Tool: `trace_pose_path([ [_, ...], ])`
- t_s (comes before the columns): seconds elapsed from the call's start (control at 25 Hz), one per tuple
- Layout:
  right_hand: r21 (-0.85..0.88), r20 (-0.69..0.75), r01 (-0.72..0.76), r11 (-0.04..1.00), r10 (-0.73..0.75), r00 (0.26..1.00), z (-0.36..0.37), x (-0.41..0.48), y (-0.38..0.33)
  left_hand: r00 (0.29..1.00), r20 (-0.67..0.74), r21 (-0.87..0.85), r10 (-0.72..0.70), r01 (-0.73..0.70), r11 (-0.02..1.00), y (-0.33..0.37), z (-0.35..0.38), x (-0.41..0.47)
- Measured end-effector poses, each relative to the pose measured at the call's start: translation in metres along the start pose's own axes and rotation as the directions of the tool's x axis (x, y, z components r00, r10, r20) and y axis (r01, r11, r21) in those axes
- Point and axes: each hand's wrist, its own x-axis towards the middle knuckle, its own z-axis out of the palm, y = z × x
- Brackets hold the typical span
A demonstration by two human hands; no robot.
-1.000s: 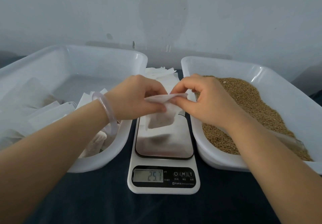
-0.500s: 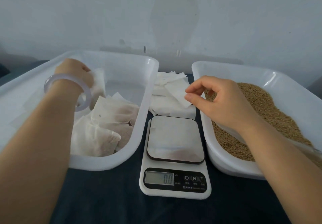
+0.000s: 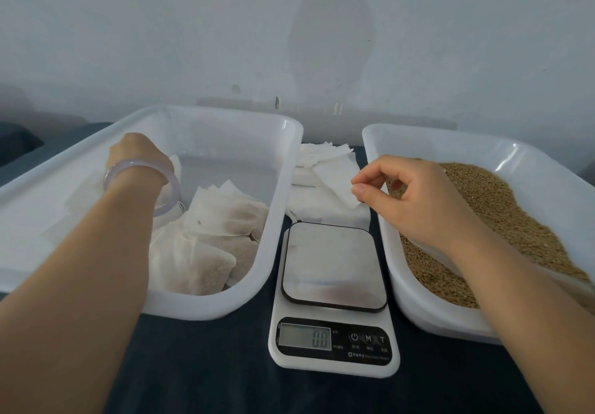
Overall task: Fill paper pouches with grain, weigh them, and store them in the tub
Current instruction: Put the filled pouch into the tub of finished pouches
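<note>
My left hand (image 3: 138, 156) reaches deep into the white left tub (image 3: 285, 169), knuckles up and fingers hidden. It holds a filled paper pouch (image 3: 176, 169) whose edge stands up beside it. Several filled pouches (image 3: 209, 239) lie in the tub's near right corner. My right hand (image 3: 415, 204) hovers with loosely curled fingers. Its thumb and forefinger are slightly apart by the corner of the stack of empty white pouches (image 3: 322, 185). The digital scale (image 3: 331, 265) between the tubs has a bare plate and reads 0.0. Brown grain (image 3: 502, 220) fills the right tub (image 3: 380, 146).
A clear plastic scoop (image 3: 566, 281) lies in the grain under my right forearm. Both tubs and the scale stand on a dark blue cloth (image 3: 199, 365). A pale wall rises close behind them. A translucent bangle (image 3: 141, 169) circles my left wrist.
A second ago both hands held the filled pouch over the scale, which read 25.7. My left hand has carried it into the left tub. The scale now reads 0.0 and my right hand has drawn back.
</note>
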Motion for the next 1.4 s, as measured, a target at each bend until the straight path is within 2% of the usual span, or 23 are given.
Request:
trace_pose_path([
  [0.12, 0.009, -0.002, 0.002, 1.0, -0.002, 1.0, 0.0, -0.001, 0.0, 1.0, 0.004, 0.015, 0.019, -0.019, 1.0, 0.0, 0.001, 0.002],
  [0.24, 0.021, 0.005, -0.004, 1.0, 0.004, 1.0, 0.0, -0.001, 0.001, 0.994, 0.017, -0.134, 0.111, -0.108, 0.985, 0.003, 0.005, 0.001],
  [0.32, 0.017, 0.007, -0.002, 1.0, 0.002, 1.0, 0.0, -0.001, 0.001, 0.983, 0.132, -0.127, 0.125, -0.109, 0.986, 0.005, 0.008, -0.004],
  [0.44, 0.012, 0.009, 0.007, 1.0, -0.007, 1.0, 0.0, -0.001, 0.0, 0.92, 0.366, 0.032, 0.143, -0.166, 0.986, 0.004, 0.016, -0.009],
  [0.56, 0.008, 0.015, 0.019, 1.0, -0.019, 1.0, -0.001, 0.0, -0.001, 0.889, 0.42, 0.008, 0.184, -0.206, 0.979, 0.007, 0.016, -0.012],
  [0.76, 0.004, 0.019, 0.019, 1.0, -0.019, 1.0, -0.001, -0.001, -0.001, 0.897, 0.396, 0.14, 0.196, -0.269, 0.953, 0.001, 0.016, -0.008],
  [1.0, -0.006, 0.023, 0.022, 1.0, -0.022, 0.999, 0.0, 0.0, 0.001, 0.898, 0.382, 0.144, 0.216, -0.289, 0.946, 0.003, 0.021, -0.01],
  [1.08, -0.005, 0.023, 0.024, 1.0, -0.024, 0.999, 0.0, 0.0, 0.001, 0.919, 0.344, 0.165, 0.19, -0.259, 0.952, 0.004, 0.021, -0.013],
  [1.32, 0.009, 0.022, 0.019, 1.0, -0.02, 1.0, -0.001, 0.0, 0.001, 0.981, 0.151, -0.05, 0.122, -0.116, 0.992, 0.012, 0.021, -0.007],
  [1.4, 0.007, 0.029, 0.015, 1.0, -0.016, 0.999, -0.001, 0.0, 0.001, 0.984, 0.158, -0.092, 0.088, -0.074, 0.993, 0.009, 0.011, -0.004],
])
